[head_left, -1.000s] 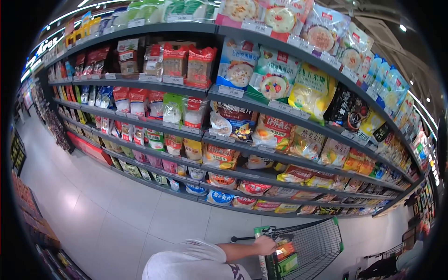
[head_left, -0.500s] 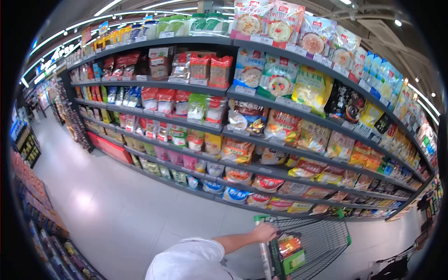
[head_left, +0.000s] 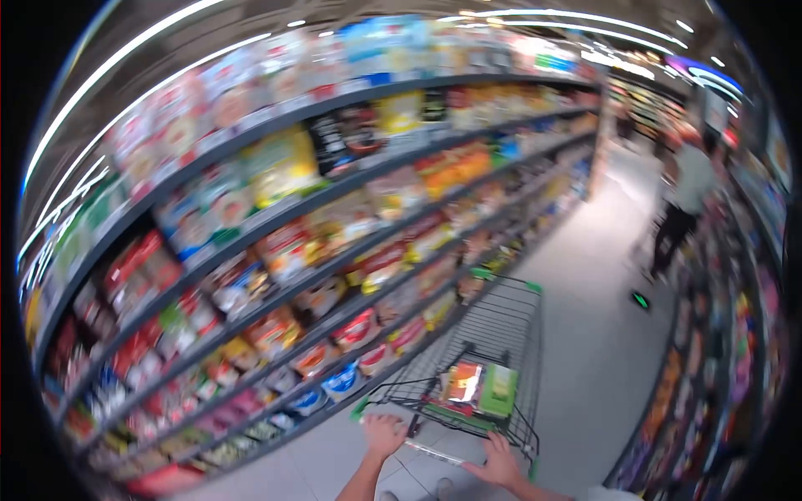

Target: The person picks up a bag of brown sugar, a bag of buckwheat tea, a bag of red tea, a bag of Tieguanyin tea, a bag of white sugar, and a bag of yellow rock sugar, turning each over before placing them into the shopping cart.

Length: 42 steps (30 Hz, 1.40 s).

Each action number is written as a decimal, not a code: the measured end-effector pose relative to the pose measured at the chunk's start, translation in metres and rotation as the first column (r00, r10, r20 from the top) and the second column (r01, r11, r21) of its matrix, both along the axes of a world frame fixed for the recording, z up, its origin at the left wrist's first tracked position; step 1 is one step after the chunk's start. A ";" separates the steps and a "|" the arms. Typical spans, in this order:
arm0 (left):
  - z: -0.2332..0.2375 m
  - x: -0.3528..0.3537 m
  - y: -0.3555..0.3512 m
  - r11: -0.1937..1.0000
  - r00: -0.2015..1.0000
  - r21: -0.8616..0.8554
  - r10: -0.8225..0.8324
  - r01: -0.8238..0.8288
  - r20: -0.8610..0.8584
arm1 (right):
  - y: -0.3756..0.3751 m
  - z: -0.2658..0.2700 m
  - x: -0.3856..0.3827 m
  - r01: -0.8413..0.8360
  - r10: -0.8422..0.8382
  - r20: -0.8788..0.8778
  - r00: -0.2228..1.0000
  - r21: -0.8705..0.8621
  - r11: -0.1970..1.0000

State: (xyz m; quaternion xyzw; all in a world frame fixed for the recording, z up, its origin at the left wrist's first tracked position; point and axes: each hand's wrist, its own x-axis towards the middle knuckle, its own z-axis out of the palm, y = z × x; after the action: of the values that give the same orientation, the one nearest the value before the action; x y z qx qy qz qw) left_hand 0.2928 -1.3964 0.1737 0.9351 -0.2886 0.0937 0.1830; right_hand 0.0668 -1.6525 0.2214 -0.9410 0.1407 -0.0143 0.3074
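Note:
A wire shopping cart (head_left: 499, 313) with green corner pieces stands in front of me. My left hand (head_left: 385, 435) is closed round the left end of its handle (head_left: 436, 453). At the other end, my right hand (head_left: 499, 462) grips the same bar, thumb toward the middle. Inside the cart lie an orange-and-red package (head_left: 464, 382) and, beside it, a green package (head_left: 499, 390). Their labels are too blurred to read.
Long shelves (head_left: 334, 188) of bagged foods run along the left, close to the cart. More stocked shelving (head_left: 710, 359) borders the aisle on the right. Ahead on the right, a person (head_left: 689, 188) in a light top and dark trousers is in the aisle floor (head_left: 576, 284).
My view has swung right, from facing the shelves to looking along the aisle. The cart now points ahead, and both hands show on its handle; the right was mostly out of view before.

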 end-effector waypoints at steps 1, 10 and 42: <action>0.000 -0.003 0.003 0.999 1.000 -0.033 -0.019 0.018 -0.009 | 0.003 -0.004 -0.004 0.013 -0.012 -0.024 1.000 0.042 0.999; 0.003 -0.017 0.023 0.997 1.000 -0.070 0.014 -0.016 -0.020 | 0.019 0.001 -0.015 -0.010 0.018 -0.093 0.995 0.084 0.996; 0.002 0.015 0.126 0.995 0.996 -0.063 -0.075 0.071 -0.058 | 0.141 0.008 -0.003 0.080 -0.069 -0.111 0.991 0.100 0.992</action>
State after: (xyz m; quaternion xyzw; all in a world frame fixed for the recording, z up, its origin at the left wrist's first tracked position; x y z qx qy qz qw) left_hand 0.3081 -1.2708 0.1759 0.9203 -0.3141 0.0676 0.2232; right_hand 0.0641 -1.5114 0.2295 -0.9171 0.1928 0.0322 0.3476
